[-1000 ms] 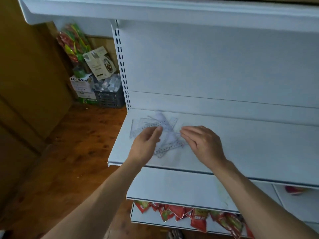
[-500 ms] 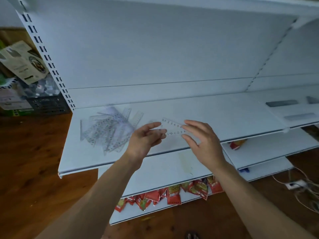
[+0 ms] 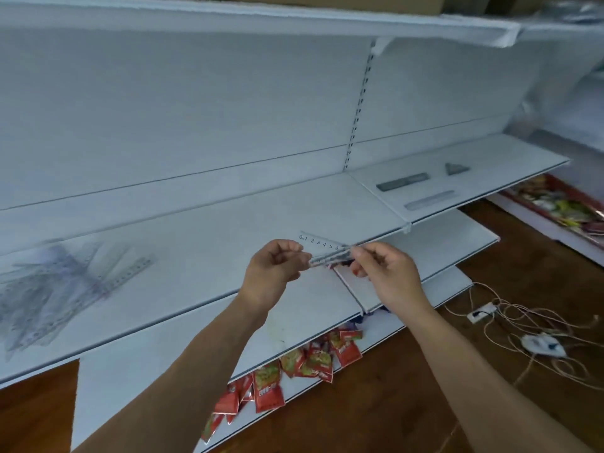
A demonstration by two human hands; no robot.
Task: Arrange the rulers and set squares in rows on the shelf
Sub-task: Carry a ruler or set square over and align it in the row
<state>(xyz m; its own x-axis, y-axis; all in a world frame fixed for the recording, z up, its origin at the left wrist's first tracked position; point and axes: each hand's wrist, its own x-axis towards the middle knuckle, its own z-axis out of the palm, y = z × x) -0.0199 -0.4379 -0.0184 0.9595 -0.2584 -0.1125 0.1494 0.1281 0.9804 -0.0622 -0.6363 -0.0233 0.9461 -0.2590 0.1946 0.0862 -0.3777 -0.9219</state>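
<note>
Ruler (image 3: pixel 323 246) pinched between left hand (image 3: pixel 274 273) and right hand (image 3: pixel 389 276) over shelf (image 3: pixel 228 243) front edge

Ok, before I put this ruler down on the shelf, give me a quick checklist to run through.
1. Grip: left hand and right hand both pinch the held ruler. Ok.
2. Only one piece in hand: blurred below the numbered edge. Cannot tell.
3. Bare shelf just behind the hands. Ok.
4. Rows begun on the right: dark rulers, set square and pale ruler lie apart. Ok.
5. Pile on the left sorted: jumbled. Not ok.
</note>
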